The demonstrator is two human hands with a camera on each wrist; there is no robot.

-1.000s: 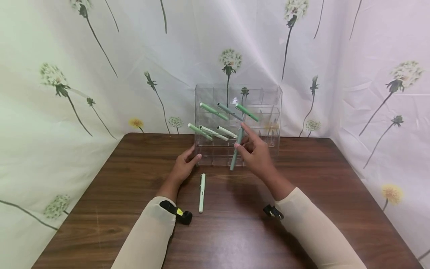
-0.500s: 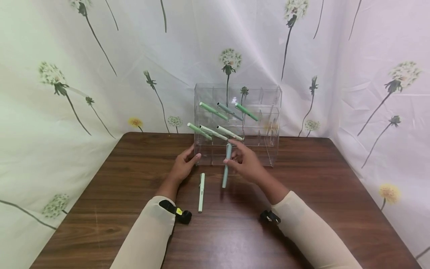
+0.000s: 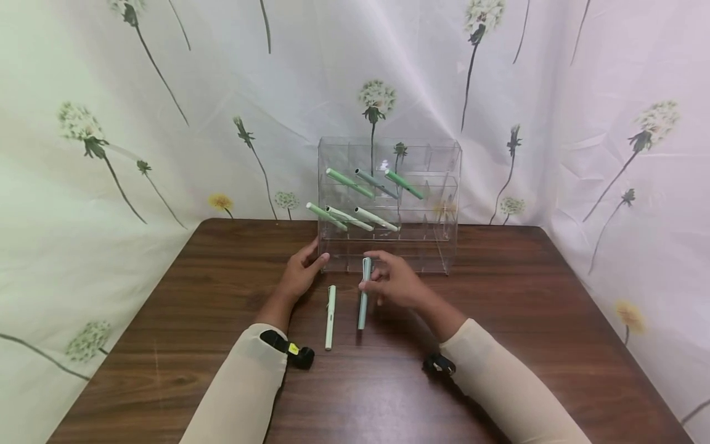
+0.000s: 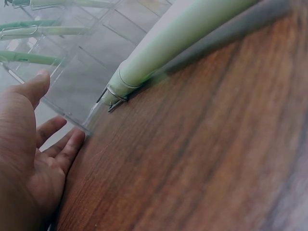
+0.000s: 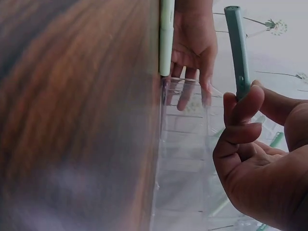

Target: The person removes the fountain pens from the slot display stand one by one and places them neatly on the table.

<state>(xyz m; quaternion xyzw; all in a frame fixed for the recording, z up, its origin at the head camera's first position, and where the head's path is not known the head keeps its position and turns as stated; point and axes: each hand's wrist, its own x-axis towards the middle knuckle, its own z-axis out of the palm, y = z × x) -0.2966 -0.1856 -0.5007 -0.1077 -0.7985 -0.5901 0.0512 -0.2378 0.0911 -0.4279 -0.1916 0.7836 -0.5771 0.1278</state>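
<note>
My right hand (image 3: 396, 282) pinches a blue-green pen (image 3: 363, 311) between thumb and fingers, with its clip end up and its other end down, in front of a clear acrylic rack (image 3: 444, 239). In the right wrist view the same pen (image 5: 238, 48) sticks out past the curled fingers. My left hand (image 3: 299, 271) rests at the rack's lower left corner, fingers extended along its side and thumb towards the front. A pale mint pen (image 3: 330, 317) with a wire clip lies on the table between the hands; the left wrist view shows this pen (image 4: 159, 48) close up.
Three pens lean in the rack's upper tier, among them a bright green pen (image 3: 403, 184). Three paler ones lean in the tier below, including a whitish pen (image 3: 377, 219). The rack stands near the back edge of the wooden table (image 3: 222, 382), before a flower-printed curtain (image 3: 266, 80).
My right hand has moved down and left with the blue-green pen, from in front of the rack's tiers to low over the table beside the mint pen. The left hand stays at the rack.
</note>
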